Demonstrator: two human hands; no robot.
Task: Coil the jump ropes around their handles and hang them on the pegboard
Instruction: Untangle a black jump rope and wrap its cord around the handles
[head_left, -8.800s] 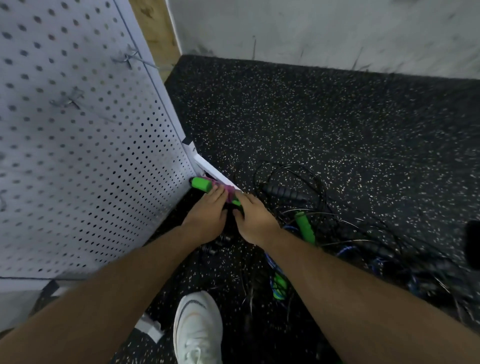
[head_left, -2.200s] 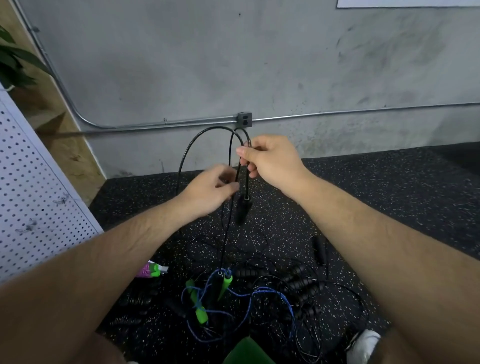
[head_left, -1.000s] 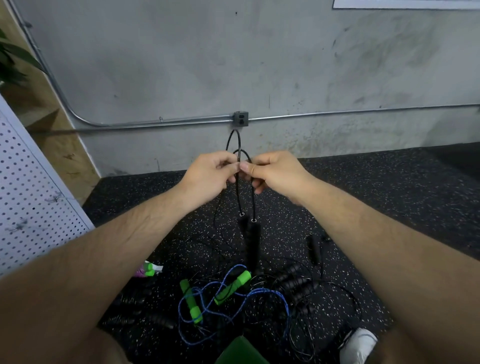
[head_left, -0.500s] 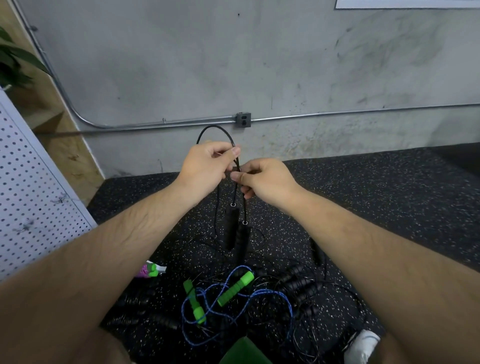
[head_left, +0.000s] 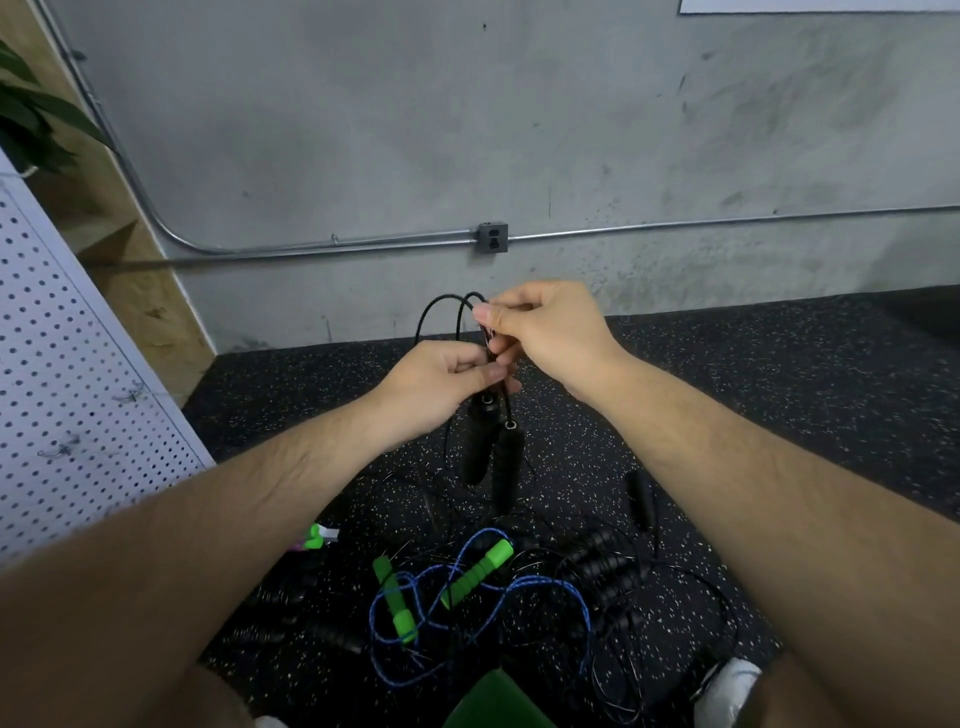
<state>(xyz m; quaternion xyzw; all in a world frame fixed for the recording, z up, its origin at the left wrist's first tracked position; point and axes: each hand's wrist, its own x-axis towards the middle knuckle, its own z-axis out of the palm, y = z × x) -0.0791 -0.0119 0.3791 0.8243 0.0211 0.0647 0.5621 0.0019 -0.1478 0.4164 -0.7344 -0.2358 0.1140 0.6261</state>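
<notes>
A black jump rope (head_left: 441, 312) is held up in front of me. Its two black handles (head_left: 491, 457) hang side by side below my hands. My left hand (head_left: 441, 382) is closed around the cords just above the handles. My right hand (head_left: 545, 332) pinches the cords a little higher, where two loops arch up to the left. The white pegboard (head_left: 78, 405) stands at the left with wire hooks (head_left: 132, 397) on it. On the floor lies a blue rope with green handles (head_left: 470, 574).
Several black-handled ropes (head_left: 602, 571) lie tangled on the speckled rubber floor (head_left: 779, 415). A pink and green handle (head_left: 314, 540) lies near the pegboard base. A white shoe (head_left: 727, 691) shows at bottom right. A concrete wall with conduit and an outlet box (head_left: 492, 237) is ahead.
My left hand has dropped from the top of the cords to just above the handles, and my right hand has risen above it. The handles hang closer together.
</notes>
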